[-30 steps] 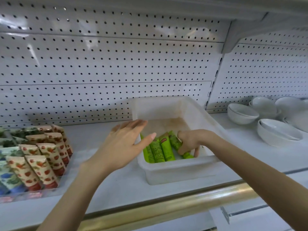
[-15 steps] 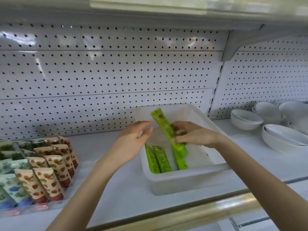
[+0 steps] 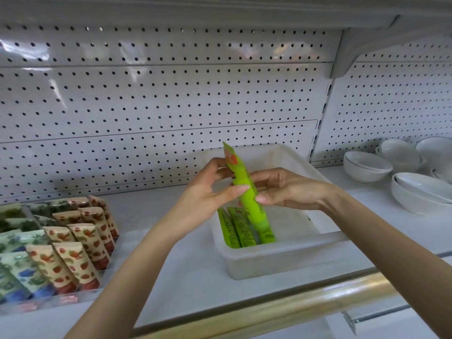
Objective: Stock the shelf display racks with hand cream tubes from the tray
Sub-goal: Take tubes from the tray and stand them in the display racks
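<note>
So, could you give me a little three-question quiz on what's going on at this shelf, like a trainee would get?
1. True or false: only the right hand grips the green hand cream tube that is held up.
2. What sits at the right end of the shelf? A) white bowls B) glass jars C) folded towels
3. Fill in: the other green tubes lie inside the white plastic ___.

Key: 1 false, the left hand pinches it too. 2 A. 3 tray.
</note>
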The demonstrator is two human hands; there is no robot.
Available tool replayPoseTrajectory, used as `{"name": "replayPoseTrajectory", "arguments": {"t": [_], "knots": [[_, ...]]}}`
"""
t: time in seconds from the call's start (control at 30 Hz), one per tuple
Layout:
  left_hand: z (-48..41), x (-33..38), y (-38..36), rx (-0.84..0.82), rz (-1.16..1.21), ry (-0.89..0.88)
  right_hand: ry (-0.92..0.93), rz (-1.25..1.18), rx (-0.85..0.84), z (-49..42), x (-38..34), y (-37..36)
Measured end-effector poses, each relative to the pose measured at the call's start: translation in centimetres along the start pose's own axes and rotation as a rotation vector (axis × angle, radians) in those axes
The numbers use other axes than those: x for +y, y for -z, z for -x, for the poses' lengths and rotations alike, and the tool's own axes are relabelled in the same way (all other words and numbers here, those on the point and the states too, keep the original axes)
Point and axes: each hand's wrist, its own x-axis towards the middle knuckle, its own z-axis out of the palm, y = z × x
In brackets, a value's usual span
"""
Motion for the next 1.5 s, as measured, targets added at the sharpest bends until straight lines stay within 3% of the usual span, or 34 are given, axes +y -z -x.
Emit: {"name": "replayPoseTrajectory", "arguments": {"t": [0.13,0.27,0.37,0.8,0.93,1.1,1.5], "knots": [[0.0,1.1,0.1,0.095,0.104,-0.055,-0.022,-0.027,0.079,-0.1,-0.5,-0.1],[-0.1,1.4,1.2,0.183,0.102,-0.098,-0.278,0.502,0.329,-0.8,0.7,0.1],[0.0,1.0,1.7,0.214,0.085,-0.074,-0.564,0.863,0.231,-1.1,2.2,0.4],[2.1,2.3,2.8,0.34,0.211,-0.105,-0.757,0.774,0.082,-2.0,3.6,0.1],[3.1,2.1,4.0,0.398,0.18,-0.074,-0.679,0.787,0.138,-1.5,2.8,0.5],[4.4,2.5,6.0,0.42,0.123,-0.066,-0.441,0.908,0.346,-0.8,1.5,0.6],[9.4,4.6,12.2,0.534,0.009,-0.104,0.153,0.251,0.649,-1.4,-3.4,-3.0]]}}
